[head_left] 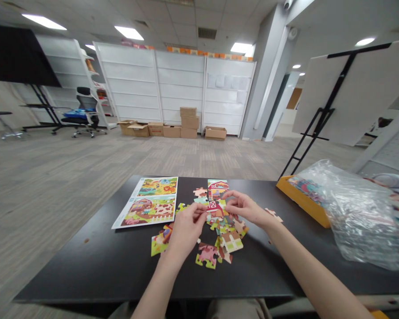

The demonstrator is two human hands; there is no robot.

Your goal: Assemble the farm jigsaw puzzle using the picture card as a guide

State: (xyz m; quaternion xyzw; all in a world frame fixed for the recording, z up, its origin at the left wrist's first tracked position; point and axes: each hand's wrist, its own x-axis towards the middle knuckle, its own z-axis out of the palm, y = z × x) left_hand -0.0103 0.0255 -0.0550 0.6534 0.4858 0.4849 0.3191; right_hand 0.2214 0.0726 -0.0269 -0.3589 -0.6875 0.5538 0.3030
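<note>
Over the puzzle pile, a red jigsaw puzzle piece (213, 205) with a white crossed barn window is held up between both hands. My left hand (190, 221) pinches its left edge between thumb and fingers. On the opposite side my right hand (242, 206) is closed, fingertips at its right edge. Just beyond lies a barn section (218, 184) with a red roof. Loose pieces surround the hands: a pink pig piece (207, 254), a white fence piece (232, 242), a green and orange piece (161, 241) partly behind my left wrist, and a pale pink piece (200, 192).
A printed picture sheet (153, 203) lies on the black table (113, 266) at the left. On the right, a yellow box (304, 201) sits beside crumpled clear plastic (362, 221). Cardboard boxes (189, 122) stand by the far white panels.
</note>
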